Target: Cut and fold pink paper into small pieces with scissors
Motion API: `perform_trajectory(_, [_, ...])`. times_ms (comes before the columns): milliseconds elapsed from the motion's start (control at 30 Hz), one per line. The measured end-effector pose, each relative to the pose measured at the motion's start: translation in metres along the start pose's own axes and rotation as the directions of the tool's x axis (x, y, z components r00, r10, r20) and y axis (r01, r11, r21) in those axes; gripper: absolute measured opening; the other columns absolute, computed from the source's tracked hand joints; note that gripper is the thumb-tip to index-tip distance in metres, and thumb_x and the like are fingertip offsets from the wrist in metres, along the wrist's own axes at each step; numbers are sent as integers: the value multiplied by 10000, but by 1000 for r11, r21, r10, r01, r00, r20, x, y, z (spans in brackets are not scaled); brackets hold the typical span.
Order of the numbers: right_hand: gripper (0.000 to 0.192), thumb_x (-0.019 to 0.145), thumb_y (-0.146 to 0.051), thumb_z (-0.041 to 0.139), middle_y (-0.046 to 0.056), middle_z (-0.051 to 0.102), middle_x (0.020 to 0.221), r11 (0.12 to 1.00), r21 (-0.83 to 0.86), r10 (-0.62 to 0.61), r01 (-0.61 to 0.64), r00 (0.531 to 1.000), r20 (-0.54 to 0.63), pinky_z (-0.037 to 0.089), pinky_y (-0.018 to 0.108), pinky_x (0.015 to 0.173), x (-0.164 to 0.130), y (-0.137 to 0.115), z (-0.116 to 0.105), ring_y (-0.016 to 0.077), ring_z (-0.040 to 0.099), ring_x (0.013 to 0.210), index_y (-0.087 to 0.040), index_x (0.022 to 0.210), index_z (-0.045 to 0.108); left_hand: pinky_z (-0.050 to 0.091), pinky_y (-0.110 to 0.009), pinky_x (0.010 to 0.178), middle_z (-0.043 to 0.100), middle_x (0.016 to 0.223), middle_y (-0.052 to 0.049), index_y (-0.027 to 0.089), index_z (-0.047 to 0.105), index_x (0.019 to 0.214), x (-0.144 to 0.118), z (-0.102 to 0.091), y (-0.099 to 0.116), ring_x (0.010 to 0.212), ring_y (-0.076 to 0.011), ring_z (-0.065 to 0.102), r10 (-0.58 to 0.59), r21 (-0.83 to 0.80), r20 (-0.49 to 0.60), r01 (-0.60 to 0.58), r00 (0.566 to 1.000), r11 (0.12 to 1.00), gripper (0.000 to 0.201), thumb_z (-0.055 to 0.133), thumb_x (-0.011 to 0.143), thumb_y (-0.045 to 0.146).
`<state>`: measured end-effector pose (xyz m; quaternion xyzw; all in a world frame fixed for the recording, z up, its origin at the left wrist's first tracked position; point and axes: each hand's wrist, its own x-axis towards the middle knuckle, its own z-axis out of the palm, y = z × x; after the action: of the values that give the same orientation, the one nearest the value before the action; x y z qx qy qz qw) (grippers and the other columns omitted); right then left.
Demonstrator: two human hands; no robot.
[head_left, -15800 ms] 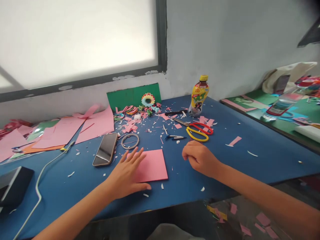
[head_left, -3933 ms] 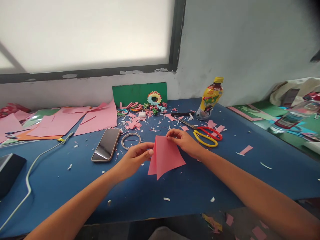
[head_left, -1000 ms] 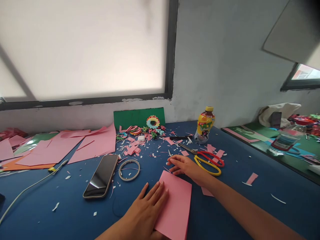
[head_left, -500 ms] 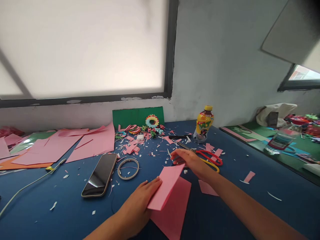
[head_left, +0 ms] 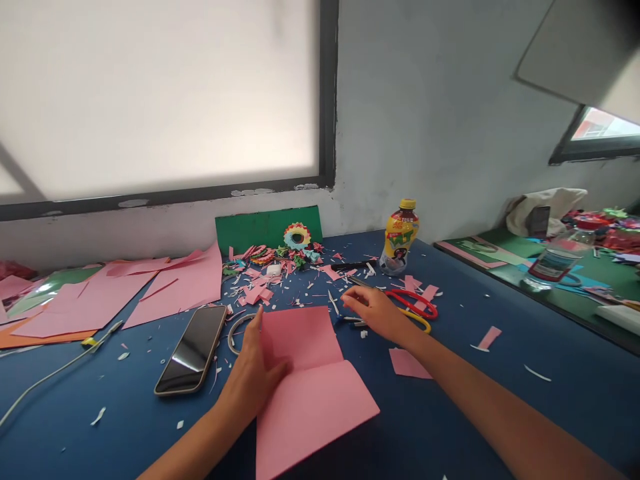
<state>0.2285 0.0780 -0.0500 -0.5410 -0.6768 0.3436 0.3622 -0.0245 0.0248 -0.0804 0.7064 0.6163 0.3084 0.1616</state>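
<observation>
The left hand [head_left: 255, 373] lies open and flat on the pink sheet [head_left: 310, 387] at lower centre, while the open, empty right hand [head_left: 373, 310] is nearer the scissors [head_left: 413, 305], just to its right.

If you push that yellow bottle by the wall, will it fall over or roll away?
The yellow bottle stands upright, tall for its base, so a push near the cap would probably tip it. It looks rounded, so once down it might roll across the blue table, maybe into the scissors nearby. How full it is cannot be seen, so its weight is uncertain.
</observation>
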Motion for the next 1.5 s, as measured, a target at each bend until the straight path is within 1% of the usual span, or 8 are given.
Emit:
perform_trajectory(100, [194, 783, -347, 490, 30, 620, 746, 986, -167, -19, 21, 1000, 15, 371, 285, 592, -2, 2, -2, 164, 542, 642, -192, 784, 606, 286, -505, 1037, 181, 1475, -144, 223, 3, 1413, -4, 6, -5, 1339, -312, 183, 164, 189, -70, -148, 984, 971, 888, 585, 746, 283])
perform_trajectory(200, [184, 781, -318, 493, 47, 639, 812, 962, -266, -39, 53, 998, 58, 369, 283, 601, -3, 1, 0, 178, 557, 693, -194, 811, 627, 258, -503, 1054, 268, 1453, -108, 227, 219, 1391, -7, 8, -5, 1337, -276, 212, 315, 325, 83, -324, 945, 888, 594, 448, 847, 290])
perform_trajectory(333, [174, 776, -295, 508, 47, 652, 865, 935, -333, -86, 124, 988, 127, 377, 280, 652, -6, -1, 5, 183, 565, 776, -196, 840, 635, 243, -500, 1062, 365, 1399, -94, 184, 390, 1326, -7, 9, -1, 1293, -245, 324, 253, 384, 366, -393, 895, 835, 451, 280, 917, 336])
perform_trajectory(533, [156, 764, -266, 512, 38, 657, 837, 912, -363, -117, 191, 969, 216, 373, 269, 642, -12, -4, 15, 176, 565, 759, -199, 829, 637, 181, -504, 1078, 194, 1450, -72, 156, 237, 1392, -7, 7, 3, 1341, -244, 175, 168, 429, 437, -369, 884, 824, 569, 212, 913, 462])
perform_trajectory(867, [155, 711, -224, 595, 25, 628, 786, 938, -296, -90, 178, 953, 289, 380, 250, 622, -15, -3, 19, 146, 548, 707, -178, 855, 625, 118, -562, 1062, 188, 1451, -150, 105, 221, 1396, 0, -3, 1, 1341, -310, 158, 115, 476, 321, -266, 940, 838, 803, 360, 799, 625])
perform_trajectory(1167, [820, 605, -151, 695, 0, 575, 822, 998, -61, -8, 35, 916, 400, 439, 232, 630, -13, 3, 25, 124, 532, 714, -155, 1317, 288, 190, -554, 1033, 442, 1331, -179, 131, 351, 1325, 17, -22, -6, 1254, -359, 345, 96, 294, 248, -169, 964, 941, 915, 653, 588, 581])
perform_trajectory(1400, [201, 685, -182, 616, 15, 591, 811, 999, 40, -36, 20, 891, 452, 406, 243, 681, -16, -11, 18, 130, 528, 750, -135, 880, 612, 418, -397, 905, 559, 1189, -101, 190, 455, 1224, 18, -32, 3, 1098, -274, 513, 200, 26, 126, -204, 972, 979, 594, 618, 704, 426])
perform_trajectory(1500, [171, 760, -295, 558, 9, 597, 810, 998, 65, -32, 5, 902, 430, 389, 241, 666, -16, -12, 14, 126, 522, 745, -154, 837, 616, 458, -372, 851, 558, 1179, -97, 205, 444, 1229, 17, -36, 7, 1055, -253, 536, 162, -112, 94, -151, 982, 982, 631, 638, 686, 461])
